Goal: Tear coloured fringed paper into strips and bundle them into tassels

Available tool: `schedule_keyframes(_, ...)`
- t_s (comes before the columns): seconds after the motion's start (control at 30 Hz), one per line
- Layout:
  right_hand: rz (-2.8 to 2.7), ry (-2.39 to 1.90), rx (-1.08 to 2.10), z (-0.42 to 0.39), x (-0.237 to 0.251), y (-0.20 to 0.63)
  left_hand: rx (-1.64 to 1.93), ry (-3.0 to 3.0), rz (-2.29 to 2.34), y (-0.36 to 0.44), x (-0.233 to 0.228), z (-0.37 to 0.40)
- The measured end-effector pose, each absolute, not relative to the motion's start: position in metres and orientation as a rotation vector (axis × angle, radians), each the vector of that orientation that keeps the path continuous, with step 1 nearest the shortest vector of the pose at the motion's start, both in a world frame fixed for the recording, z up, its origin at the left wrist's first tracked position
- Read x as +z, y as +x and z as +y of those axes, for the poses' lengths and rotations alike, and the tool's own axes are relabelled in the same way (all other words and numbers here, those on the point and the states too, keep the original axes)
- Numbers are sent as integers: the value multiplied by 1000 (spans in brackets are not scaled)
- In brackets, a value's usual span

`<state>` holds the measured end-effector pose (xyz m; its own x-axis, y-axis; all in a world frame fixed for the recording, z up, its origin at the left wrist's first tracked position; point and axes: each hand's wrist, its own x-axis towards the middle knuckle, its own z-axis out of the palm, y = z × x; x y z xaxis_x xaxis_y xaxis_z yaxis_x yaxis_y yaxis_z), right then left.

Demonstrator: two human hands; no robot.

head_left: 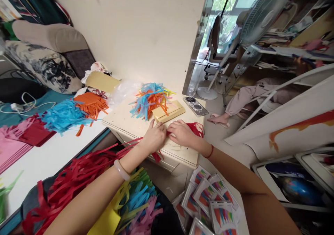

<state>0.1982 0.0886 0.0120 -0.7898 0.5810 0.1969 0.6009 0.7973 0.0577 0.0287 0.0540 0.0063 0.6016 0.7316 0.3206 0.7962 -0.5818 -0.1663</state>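
My left hand (154,137) and my right hand (182,133) meet over the near side of a small cream table (125,120). Both are closed, fingertips pinching a red fringed paper tassel (195,128). Its strips show right of my right hand and below my left; the pinched part is mostly hidden. Just beyond my fingers lies a tan paper packet (169,112). Behind it is a pile of blue, orange and pink paper tassels (150,101). Small pale strips (175,146) lie on the table near my right wrist.
A phone (196,106) lies at the table's right edge. Red fringed paper (86,172) and yellow paper (104,221) cover my lap. Packaged tassel sets (206,195) are stacked at lower right. Blue fringe (64,116) lies on the left surface. A standing fan (264,17) and a seated person's leg (240,99) are beyond.
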Motion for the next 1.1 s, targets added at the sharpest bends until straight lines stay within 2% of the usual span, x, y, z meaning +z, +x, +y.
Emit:
schedule_keyframes(0.2, -2725, -834, -133, 94, -8, 209, -561, -2439, -1233, 19, -17, 50)
schedule_keyframes(0.37, -2454, -819, 173, 106, -21, 246, -784, -2453, -1338, 6, -25, 41)
schedule_keyframes(0.53, -2344, -1040, 424, 112, -13, 253, -997, -2490, -1660, -5, -22, 35)
schedule_keyframes(0.67, -2390, -1253, 358, 113, -5, 243, -1010, -2460, -1867, -9, -20, 40)
schedule_keyframes(0.9, -2514, -1397, 155, 105, 5, 230, -616, -2359, -1910, -2, -13, 49)
schedule_keyframes(0.97, -2559, -1310, -23, 99, 6, 224, -620, -2407, -1810, 0, -13, 48)
schedule_keyframes(1.1, -2797, -858, -268, 90, 1, 218, -582, -2564, -1492, 2, -14, 44)
